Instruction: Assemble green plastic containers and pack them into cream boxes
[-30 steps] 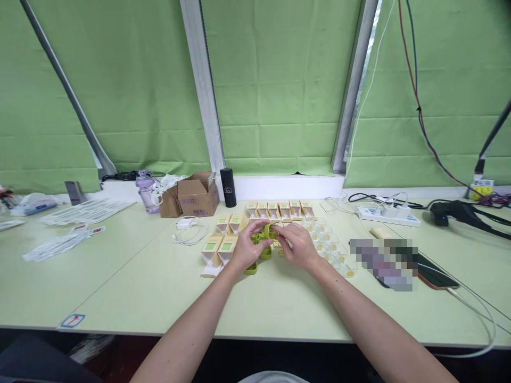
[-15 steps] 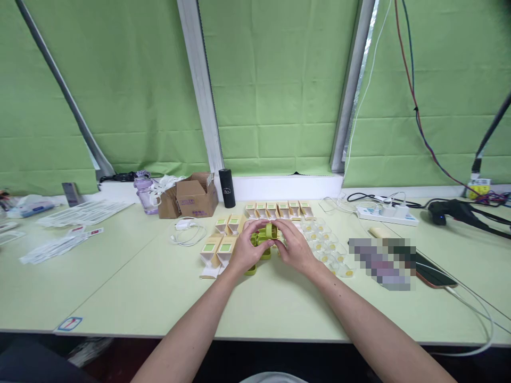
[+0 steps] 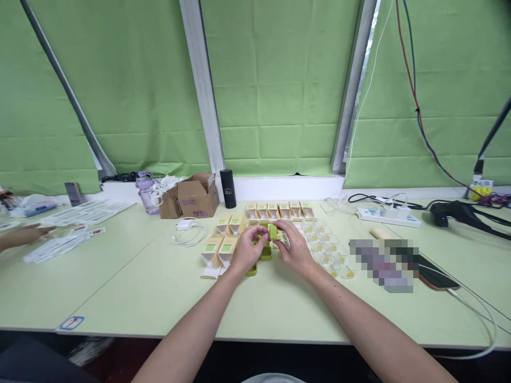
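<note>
A small green case (image 3: 273,232) is held up between my two hands, a solid face towards me. My right hand (image 3: 297,249) grips it from the right with thumb and fingers. The fingers of my left hand (image 3: 248,250) are closed at its left edge. Beneath and behind my left hand are more green cases (image 3: 265,254), partly hidden. Left of them stand opened small cartons (image 3: 227,248) with green labels. To the right lie rows of clear plastic cups (image 3: 325,247) with yellow centres.
Behind my hands stands a row of small cartons (image 3: 278,211). Farther back are a cardboard box (image 3: 196,198), a black bottle (image 3: 227,189) and a purple bottle (image 3: 147,194). A power strip (image 3: 389,216) and a phone (image 3: 437,274) lie right. Another person's hand (image 3: 30,234) reaches in at left.
The green case has been turned: its hollow side faced me before, now a solid face does. My left fingers have drawn down and closer together. Another person's hand has appeared at the far left.
</note>
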A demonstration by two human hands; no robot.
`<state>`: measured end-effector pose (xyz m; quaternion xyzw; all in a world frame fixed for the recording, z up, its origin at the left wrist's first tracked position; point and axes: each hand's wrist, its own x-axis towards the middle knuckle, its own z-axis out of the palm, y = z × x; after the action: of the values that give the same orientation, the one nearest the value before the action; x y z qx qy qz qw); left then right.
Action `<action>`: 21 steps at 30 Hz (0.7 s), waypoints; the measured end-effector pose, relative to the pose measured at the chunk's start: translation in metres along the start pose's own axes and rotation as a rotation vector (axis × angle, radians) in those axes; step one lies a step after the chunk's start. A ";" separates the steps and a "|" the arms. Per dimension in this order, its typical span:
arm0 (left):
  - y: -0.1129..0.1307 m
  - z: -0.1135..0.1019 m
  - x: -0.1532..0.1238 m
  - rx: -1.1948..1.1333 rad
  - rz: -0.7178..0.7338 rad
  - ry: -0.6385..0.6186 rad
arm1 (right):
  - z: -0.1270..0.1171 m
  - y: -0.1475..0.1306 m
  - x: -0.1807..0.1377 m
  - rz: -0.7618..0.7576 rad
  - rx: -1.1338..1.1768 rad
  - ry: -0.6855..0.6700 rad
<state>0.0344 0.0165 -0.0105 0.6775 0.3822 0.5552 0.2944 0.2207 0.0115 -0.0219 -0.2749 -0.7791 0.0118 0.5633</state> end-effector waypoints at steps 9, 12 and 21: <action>0.004 0.000 0.001 -0.038 -0.062 0.000 | 0.002 0.002 -0.003 -0.021 -0.027 -0.010; 0.003 0.001 0.001 -0.073 -0.077 -0.012 | 0.002 0.001 -0.003 -0.031 -0.022 -0.008; 0.000 0.002 0.002 -0.148 -0.079 -0.036 | 0.002 0.000 -0.002 -0.035 -0.030 -0.001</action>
<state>0.0362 0.0187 -0.0095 0.6484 0.3611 0.5575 0.3721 0.2197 0.0110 -0.0247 -0.2697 -0.7841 -0.0095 0.5588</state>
